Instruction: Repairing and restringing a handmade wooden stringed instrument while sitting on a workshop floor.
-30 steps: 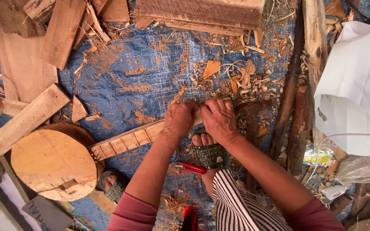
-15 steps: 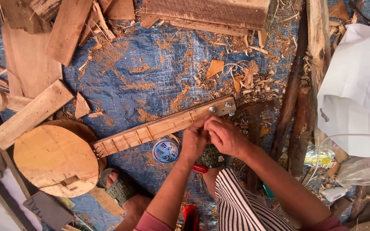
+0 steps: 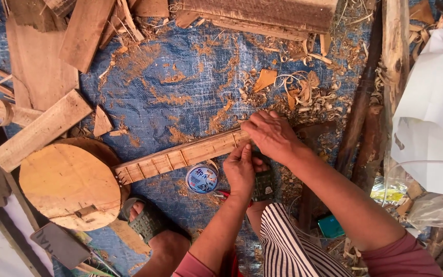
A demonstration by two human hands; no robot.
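Note:
A wooden stringed instrument lies across a blue tarp: its round body (image 3: 70,184) is at the left and its fretted neck (image 3: 180,155) runs up to the right. My right hand (image 3: 271,134) is closed over the head end of the neck. My left hand (image 3: 240,168) sits just below that end with the fingers curled in; whether they hold something small I cannot tell. A small round tin (image 3: 202,179) with a blue and white lid lies under the neck, left of my left hand.
Planks and offcuts (image 3: 42,128) are piled at the left and top, wood shavings (image 3: 298,90) and sawdust strewn over the tarp (image 3: 190,77). Rough poles (image 3: 393,61) and a white sheet (image 3: 431,113) are at the right. My sandalled feet (image 3: 149,220) rest below the neck.
My right hand has gone up from below the neck onto its head end. My left hand has stayed under the neck, a little lower. The instrument lies where it did.

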